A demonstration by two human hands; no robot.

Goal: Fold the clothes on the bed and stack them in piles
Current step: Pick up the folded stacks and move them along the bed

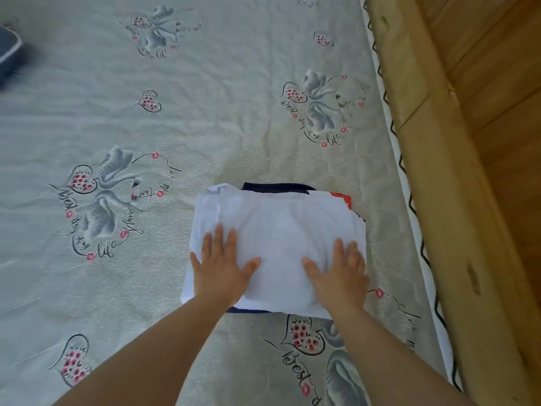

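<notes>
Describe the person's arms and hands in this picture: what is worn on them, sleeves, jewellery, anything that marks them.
Both forearms are bare as far as the frame shows: no sleeve or cuff reaches into view. The left hand and the right hand wear no gloves. No ring, watch or bracelet shows on either hand or wrist. The fingernails look short and unpainted, though the picture is soft.

Folded garment [278,230] tops pile [339,199] on bed [205,112], near right edge; both hands flat on it, left hand [218,271], right hand [341,276].

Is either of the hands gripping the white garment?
No, the left hand and right hand press flat on the white garment.
</notes>
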